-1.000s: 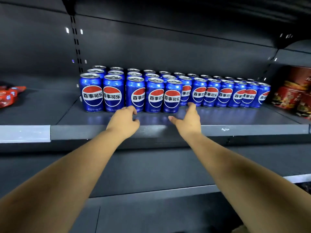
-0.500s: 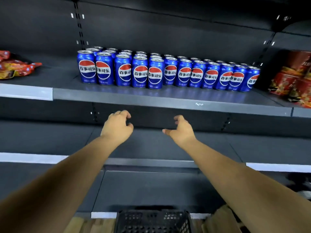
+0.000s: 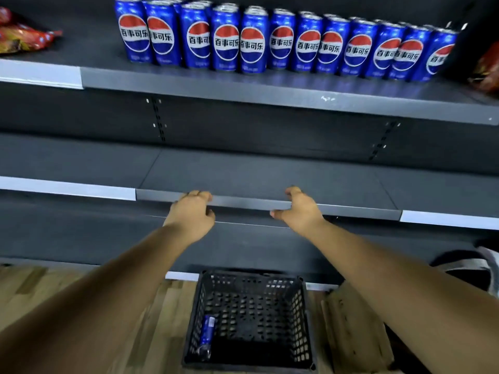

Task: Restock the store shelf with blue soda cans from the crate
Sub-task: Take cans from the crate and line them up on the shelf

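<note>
Dark grey store shelving fills the view, and on its upper shelf stand the blue soda cans, upright and packed shoulder to shoulder in a front row of about 12, with the tops of more rows showing behind them. Directly below, on the wooden floor, sits the black plastic crate with perforated walls; 1 blue can lies on its side at the crate's bottom, against the left wall. Between cans and crate, both bare arms reach forward in front of the lower shelf's edge. The left hand has its fingers loosely curled and holds nothing; the pictures do not settle whether it touches the edge. The right hand is relaxed, thumb stretched out to the left, fingers bent forward, also holding nothing. Well apart from the cans at the far left of the upper shelf lie red snack packets, and more red packaging shows at the far right, just beside the last can. Flattened brown cardboard leans on the floor right of the crate, with a dark bag beyond it.
</note>
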The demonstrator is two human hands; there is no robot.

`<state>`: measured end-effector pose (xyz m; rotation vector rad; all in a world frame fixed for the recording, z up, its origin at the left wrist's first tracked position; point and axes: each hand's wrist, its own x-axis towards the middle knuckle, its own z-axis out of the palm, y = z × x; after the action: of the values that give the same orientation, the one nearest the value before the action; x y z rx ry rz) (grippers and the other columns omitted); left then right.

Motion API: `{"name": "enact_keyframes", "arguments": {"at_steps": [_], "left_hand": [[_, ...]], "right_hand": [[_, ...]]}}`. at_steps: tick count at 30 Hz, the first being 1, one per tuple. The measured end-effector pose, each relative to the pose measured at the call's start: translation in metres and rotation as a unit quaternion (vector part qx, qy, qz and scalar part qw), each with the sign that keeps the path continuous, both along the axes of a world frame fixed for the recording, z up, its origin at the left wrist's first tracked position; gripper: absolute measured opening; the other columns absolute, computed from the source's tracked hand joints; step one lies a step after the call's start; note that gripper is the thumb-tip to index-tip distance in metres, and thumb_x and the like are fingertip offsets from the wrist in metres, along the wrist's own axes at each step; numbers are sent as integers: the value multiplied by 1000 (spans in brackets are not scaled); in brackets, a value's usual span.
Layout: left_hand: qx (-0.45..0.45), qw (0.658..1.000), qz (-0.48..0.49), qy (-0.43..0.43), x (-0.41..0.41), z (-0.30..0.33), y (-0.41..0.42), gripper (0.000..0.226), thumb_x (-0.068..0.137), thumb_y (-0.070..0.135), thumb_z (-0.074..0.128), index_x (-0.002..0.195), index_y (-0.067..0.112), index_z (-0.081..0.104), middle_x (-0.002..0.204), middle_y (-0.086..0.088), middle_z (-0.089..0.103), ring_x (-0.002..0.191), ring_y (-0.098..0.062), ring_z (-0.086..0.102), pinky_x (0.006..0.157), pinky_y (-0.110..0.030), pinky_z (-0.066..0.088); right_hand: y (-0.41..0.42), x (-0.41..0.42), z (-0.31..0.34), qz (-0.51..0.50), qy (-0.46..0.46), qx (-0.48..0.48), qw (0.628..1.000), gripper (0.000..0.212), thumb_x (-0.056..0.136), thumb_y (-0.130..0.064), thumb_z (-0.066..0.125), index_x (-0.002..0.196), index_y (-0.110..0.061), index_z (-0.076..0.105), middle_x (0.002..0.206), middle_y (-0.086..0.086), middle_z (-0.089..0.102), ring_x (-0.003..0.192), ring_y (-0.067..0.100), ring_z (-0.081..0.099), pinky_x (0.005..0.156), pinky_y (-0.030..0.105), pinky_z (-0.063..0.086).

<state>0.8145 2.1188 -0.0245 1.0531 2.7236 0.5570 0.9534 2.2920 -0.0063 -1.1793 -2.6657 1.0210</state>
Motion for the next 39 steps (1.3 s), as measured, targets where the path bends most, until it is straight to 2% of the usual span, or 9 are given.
{"name": "enact_keyframes", "arguments": {"at_steps": [4,12,18,20,23,27,30,34,39], "left_hand": [[-58,996,10,-62,0,-41,-14,39,88,13,46,127,12,50,129,-10,53,119,-28,48,100,-37,41],[-136,978,26,-158,-9,-133,-43,40,91,12,46,131,9,49,135,-13,50,121,-29,50,100,-34,41],[-247,958,27,-140,3,-191,-63,41,91,5,39,131,5,47,136,-16,49,124,-29,47,102,-32,38],[-253,954,43,-156,10,-213,-67,42,90,6,40,132,8,48,135,-15,49,121,-29,47,98,-30,41],[-262,940,64,-207,26,-239,-68,41,89,7,45,130,9,49,128,-16,53,109,-31,54,81,-28,47],[-293,924,45,-242,51,-277,-67,40,93,12,47,133,6,45,128,-19,52,110,-33,53,80,-31,46],[-291,908,48,-298,69,-303,-67,35,93,16,50,128,8,48,122,-18,55,97,-29,54,65,-29,43],[-279,900,55,-331,83,-330,-65,37,94,21,50,129,8,49,125,-15,55,102,-27,54,67,-26,39],[-304,889,50,-339,88,-361,-73,35,95,22,50,127,7,52,125,-16,55,102,-26,55,72,-26,37]], "right_hand": [[-8,-3,-34,7,-55,0,998,64,86,-27,66,139,-9,33,139,12,42,124,29,44,99,34,41],[-43,-17,-121,11,-111,-41,993,66,89,-28,63,143,-11,29,141,13,38,125,32,44,96,37,45],[-64,0,-193,24,-157,-65,985,60,92,-29,60,141,-10,32,141,14,37,123,33,46,95,35,43],[-68,11,-221,17,-167,-86,982,57,91,-29,60,139,-11,35,138,14,42,119,33,50,93,34,45],[-71,30,-256,19,-189,-118,975,55,91,-29,59,139,-11,38,134,16,48,115,32,52,84,29,44],[-67,59,-295,-7,-220,-145,965,53,90,-29,59,137,-11,41,130,17,52,105,30,56,78,29,46],[-62,76,-322,-23,-244,-176,953,63,88,-24,61,142,-12,30,131,18,50,100,31,57,66,29,42],[-58,87,-354,-5,-277,-190,942,75,89,-22,61,149,-14,16,135,22,46,89,26,50,50,23,32],[-72,98,-396,39,-299,-190,934,60,87,-21,63,139,-7,35,123,21,51,101,33,56,64,28,40]]}}
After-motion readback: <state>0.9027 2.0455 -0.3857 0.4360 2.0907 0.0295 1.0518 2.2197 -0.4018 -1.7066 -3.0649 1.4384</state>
